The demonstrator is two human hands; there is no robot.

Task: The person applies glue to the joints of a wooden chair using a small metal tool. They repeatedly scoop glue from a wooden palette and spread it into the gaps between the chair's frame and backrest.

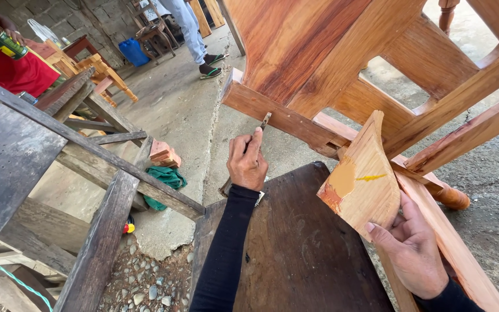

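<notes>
Open workshop, concrete floor | dark counter under wooden frame | my left hand fingers clamped on thin tool at frame rail | right hand fingers pinch curved wood piece just right of tool | risk: I think wet yellow glue smears, piece slips.

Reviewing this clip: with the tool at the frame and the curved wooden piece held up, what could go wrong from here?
1. The right hand grips the curved wooden piece only by its lower edge; it may slip or smear the yellow-orange paste on its face.
2. The left hand presses a slim tool against the reddish wooden frame; a slip might gouge the wood or jab toward the other hand.
</notes>
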